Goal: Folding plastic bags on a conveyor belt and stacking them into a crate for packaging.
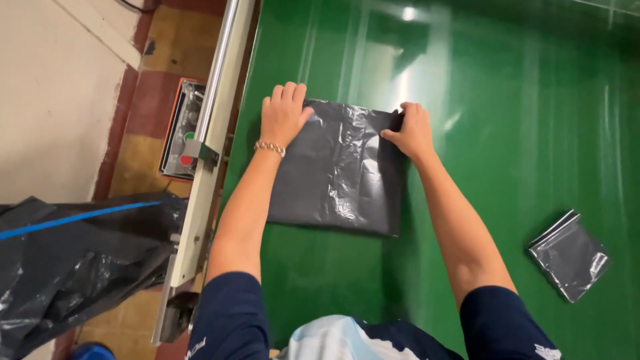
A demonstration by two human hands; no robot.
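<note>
A folded black plastic bag (340,170) lies flat on the green table (507,133). My left hand (283,115) rests palm-down on the bag's far left corner, fingers together, a beaded bracelet on the wrist. My right hand (412,130) pinches the bag's far right corner between thumb and fingers. Both forearms reach out from dark blue sleeves.
A small folded clear plastic packet (570,255) lies near the table's right edge. A metal rail (207,140) runs along the table's left side. Beyond it sit a control box with red and green buttons (181,130) and a heap of black plastic (73,260) with a blue stripe.
</note>
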